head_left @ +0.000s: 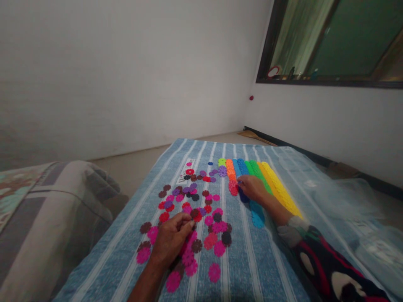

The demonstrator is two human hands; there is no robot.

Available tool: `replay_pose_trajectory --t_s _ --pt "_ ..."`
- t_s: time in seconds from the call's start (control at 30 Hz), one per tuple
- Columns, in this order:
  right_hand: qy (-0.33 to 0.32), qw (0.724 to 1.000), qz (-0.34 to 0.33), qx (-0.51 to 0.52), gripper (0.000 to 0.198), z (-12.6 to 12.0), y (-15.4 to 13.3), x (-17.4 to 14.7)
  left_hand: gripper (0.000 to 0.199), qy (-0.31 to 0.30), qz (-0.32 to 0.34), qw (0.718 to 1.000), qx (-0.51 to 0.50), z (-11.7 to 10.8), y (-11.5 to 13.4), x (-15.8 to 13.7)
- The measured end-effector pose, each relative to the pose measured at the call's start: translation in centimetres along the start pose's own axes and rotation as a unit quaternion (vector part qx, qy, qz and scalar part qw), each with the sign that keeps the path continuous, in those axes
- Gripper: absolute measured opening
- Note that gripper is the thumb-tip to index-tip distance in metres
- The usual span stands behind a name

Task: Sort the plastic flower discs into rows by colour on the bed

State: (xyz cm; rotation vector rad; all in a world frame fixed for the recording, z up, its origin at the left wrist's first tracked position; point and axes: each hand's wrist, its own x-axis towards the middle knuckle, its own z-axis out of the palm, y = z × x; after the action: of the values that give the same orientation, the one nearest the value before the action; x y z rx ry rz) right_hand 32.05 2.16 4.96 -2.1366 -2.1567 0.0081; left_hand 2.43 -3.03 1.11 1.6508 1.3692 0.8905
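Note:
Loose flower-shaped plastic discs in pink [214, 272], brown [197, 246], black [226, 238] and purple [222, 171] lie scattered over the middle and left of the cloth. My left hand [170, 238] rests among them, thumb and fingers closed together; whatever they hold is hidden. On the right, overlapping discs form rows by colour: yellow [280, 188], green [255, 167], light blue [257, 216], dark blue [243, 196] and orange [231, 168]. Beside the coral-red discs [233, 188] at the orange row's near end, my right hand [252, 188] pinches its fingers over the dark blue row. Its fingertips hide their contents.
A blue-and-white striped cloth [110, 260] covers the table. Clear plastic bags [346, 197] lie along its right side. A printed paper strip [182, 179] sits partly under discs. To the left stands a cloth-covered piece of furniture [72, 201]; white walls [141, 75] rise behind.

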Motion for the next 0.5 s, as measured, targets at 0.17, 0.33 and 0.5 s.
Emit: replay_pose_trajectory --t_s 0.17,0.33,0.5 --pt "-0.025 0.999 -0.039 0.005 0.027 1.0 -1.7 -1.3 0.022 0.002 0.002 1.0 0.012 0.0 0.3 -0.1" --pt "-0.023 0.992 -0.102 0.069 0.022 2.0 -4.7 -2.1 0.022 0.001 0.006 1.0 -0.004 0.0 0.0 -0.1" --pt "-0.042 0.898 -0.222 0.377 0.029 -0.5 -8.9 -4.2 0.023 0.011 0.01 1.0 -0.013 0.0 0.1 -0.1"
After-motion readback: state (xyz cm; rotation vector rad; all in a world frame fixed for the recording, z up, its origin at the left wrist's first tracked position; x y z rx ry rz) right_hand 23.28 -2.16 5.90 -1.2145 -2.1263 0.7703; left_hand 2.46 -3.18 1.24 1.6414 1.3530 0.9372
